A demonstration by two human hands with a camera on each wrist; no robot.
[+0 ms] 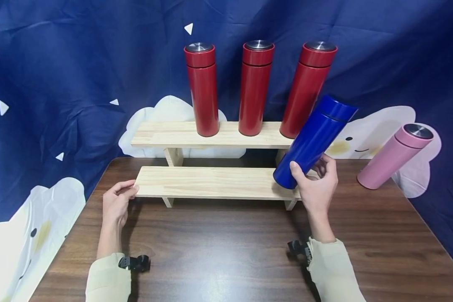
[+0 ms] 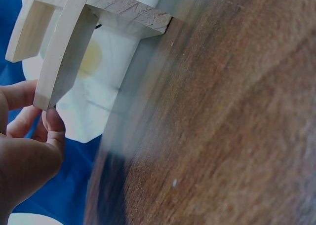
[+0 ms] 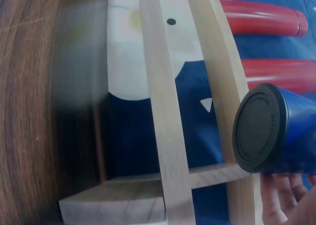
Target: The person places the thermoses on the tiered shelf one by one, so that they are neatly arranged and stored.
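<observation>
With thumb and fingers, my left hand point(image 1: 115, 203) pinches the left end of the lower board point(image 1: 211, 182) of a two-tier wooden rack; the left wrist view shows the board end point(image 2: 47, 94) between them. My right hand point(image 1: 318, 188) grips a blue thermos bottle point(image 1: 317, 136) near its lower end. The bottle leans to the right over the right part of the lower board, and its black base point(image 3: 259, 129) faces the right wrist camera, raised off the board. Three red thermos bottles point(image 1: 205, 96) stand in a row on the upper board point(image 1: 162, 133); the blue one partly overlaps the rightmost.
A pink thermos bottle point(image 1: 392, 159) stands on the brown wooden table point(image 1: 219, 251), right of the rack. Behind hangs a dark blue curtain point(image 1: 98, 50) with white clouds and triangles. The rack's rear legs point(image 1: 173, 157) support the upper board.
</observation>
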